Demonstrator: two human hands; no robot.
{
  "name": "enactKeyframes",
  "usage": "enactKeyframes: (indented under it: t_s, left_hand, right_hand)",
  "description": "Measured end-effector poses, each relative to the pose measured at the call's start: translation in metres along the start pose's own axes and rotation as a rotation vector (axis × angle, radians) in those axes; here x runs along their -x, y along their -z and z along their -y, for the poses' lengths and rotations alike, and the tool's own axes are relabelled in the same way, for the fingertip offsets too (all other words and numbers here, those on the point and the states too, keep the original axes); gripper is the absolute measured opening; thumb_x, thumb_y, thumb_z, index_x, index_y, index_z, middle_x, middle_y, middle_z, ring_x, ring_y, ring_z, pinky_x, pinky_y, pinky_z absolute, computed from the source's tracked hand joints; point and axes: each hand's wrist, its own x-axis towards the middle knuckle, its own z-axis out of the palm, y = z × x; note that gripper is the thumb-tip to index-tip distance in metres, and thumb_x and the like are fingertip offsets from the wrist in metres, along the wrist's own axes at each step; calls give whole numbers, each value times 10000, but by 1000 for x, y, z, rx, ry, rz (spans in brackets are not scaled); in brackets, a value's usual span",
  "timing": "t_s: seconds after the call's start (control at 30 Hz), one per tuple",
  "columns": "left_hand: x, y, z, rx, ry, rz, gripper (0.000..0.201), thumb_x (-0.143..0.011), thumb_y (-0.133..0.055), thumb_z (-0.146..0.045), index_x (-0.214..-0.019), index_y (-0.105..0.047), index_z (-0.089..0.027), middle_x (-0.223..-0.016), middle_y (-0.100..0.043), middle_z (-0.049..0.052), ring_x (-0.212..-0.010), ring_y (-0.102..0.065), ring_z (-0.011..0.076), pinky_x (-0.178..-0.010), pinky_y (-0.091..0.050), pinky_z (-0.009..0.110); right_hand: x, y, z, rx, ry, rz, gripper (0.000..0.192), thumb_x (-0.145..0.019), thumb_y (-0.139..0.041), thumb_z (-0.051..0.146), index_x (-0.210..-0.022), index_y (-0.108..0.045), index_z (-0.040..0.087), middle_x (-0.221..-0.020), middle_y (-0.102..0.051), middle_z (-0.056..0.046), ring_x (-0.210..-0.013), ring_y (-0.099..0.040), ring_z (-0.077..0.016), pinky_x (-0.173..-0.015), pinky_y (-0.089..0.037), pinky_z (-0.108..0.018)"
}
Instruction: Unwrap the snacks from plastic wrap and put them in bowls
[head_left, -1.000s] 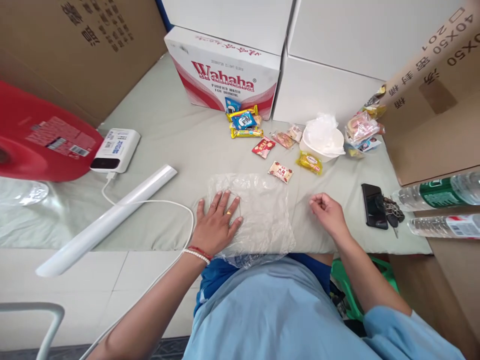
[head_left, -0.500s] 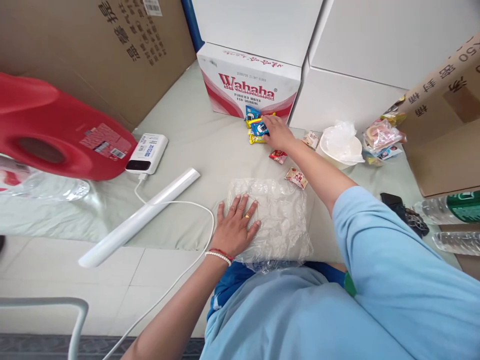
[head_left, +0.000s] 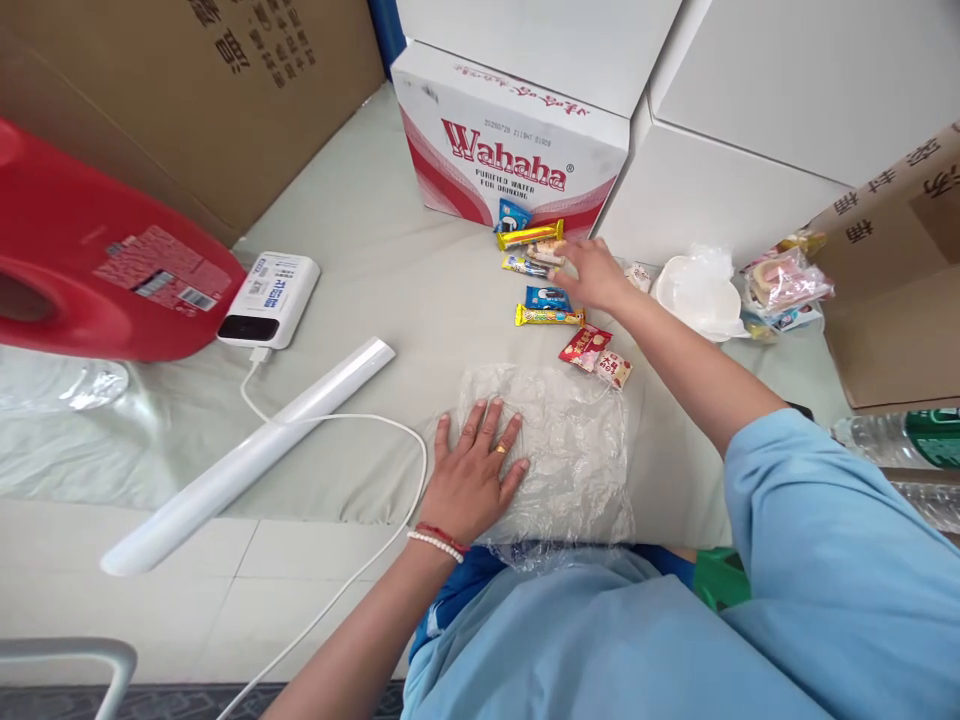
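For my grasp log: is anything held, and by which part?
The left hand lies flat on the clear plastic, gripping nothing. The right hand is at the snack packets; whether it grips one cannot be told.

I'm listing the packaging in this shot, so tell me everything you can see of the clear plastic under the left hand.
The clear plastic is thin, see-through film, crinkled all over; whether bag or single sheet, I can't tell. It lies spread roughly flat on the pale cloth, its near end running past the edge, toward the person's lap. The left hand rests on its left part, palm down.
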Motion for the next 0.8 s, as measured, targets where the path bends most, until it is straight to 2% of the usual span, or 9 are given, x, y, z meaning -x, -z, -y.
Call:
enactKeyframes:
  t_s: [0.07,0.17,0.27,0.37,0.43,0.53,0.6,0.7,0.8]
  left_hand:
    - [0,0,0,-4,0,5,546,-1026,-488,-486,-1527,-516,-269,-1659,-400,133,-1540,-366,348,-1271,-82,664]
    - [0,1,0,-11,3,12,549,-1027,-485,-497,-1523,-520,-264,-1659,-401,130,-1539,-368,348,-1272,-92,659]
    - [0,1,-1,-15,12,18,549,-1031,-481,-496,-1525,-518,-259,-1659,-401,126,-1541,-365,344,-1276,-82,654]
    - [0,1,-1,-7,15,27,553,-1034,-474,-503,-1530,-512,-261,-1662,-397,119,-1544,-359,345,-1277,-67,654]
    - [0,0,0,0,17,32,561,-1034,-470,-517,-1535,-504,-265,-1667,-388,115,-1549,-349,342,-1278,-65,652]
    - [0,0,0,3,19,25,555,-1034,-477,-510,-1529,-510,-261,-1667,-388,119,-1550,-348,341,-1278,-68,652]
    - [0,0,0,0,14,17,546,-1032,-485,-501,-1519,-523,-255,-1659,-400,126,-1544,-358,346,-1277,-67,656]
    - [0,0,0,-9,5,17,544,-1032,-482,-503,-1513,-532,-253,-1653,-411,128,-1539,-366,350,-1275,-76,660]
    - [0,2,-2,-39,18,46,546,-1041,-451,-509,-1526,-518,-267,-1666,-392,112,-1552,-345,336,-1277,-90,655]
  right_hand:
    - [-31,1,-2,30,-3,-49,550,-1030,-458,393,-1487,-518,93,-1426,-559,-196,-1323,-468,-395,-1125,-390,-539]
    - [-70,-4,5,69,-28,14,591,-1000,-491,260,-1568,-413,119,-1514,-504,-192,-1338,-493,-383,-1096,-429,-526]
    - [-85,-8,19,117,-115,64,536,-966,-541,199,-1487,-504,78,-1409,-580,-243,-1219,-594,-397,-1015,-477,-545]
    - [-82,-4,26,162,-198,-22,406,-971,-511,170,-1346,-617,55,-1275,-656,-241,-1143,-639,-407,-959,-500,-561]
    - [-76,0,27,174,-207,-26,393,-971,-538,223,-1323,-645,84,-1243,-680,-217,-1132,-647,-411,-942,-509,-561]
    - [-66,-1,28,186,-161,144,462,-905,-680,367,-1272,-699,86,-1244,-692,-223,-1128,-643,-424,-944,-511,-539]
    - [-61,-5,30,194,-134,230,490,-877,-721,369,-1272,-711,78,-1295,-679,-233,-1148,-633,-412,-958,-503,-506]
    - [-58,-10,32,184,-168,255,464,-885,-712,317,-1299,-704,108,-1310,-688,-202,-1155,-631,-363,-959,-492,-446]
    - [-54,-1,32,155,-211,281,426,-880,-713,309,-1254,-712,106,-1250,-715,-177,-1101,-640,-299,-917,-476,-363]
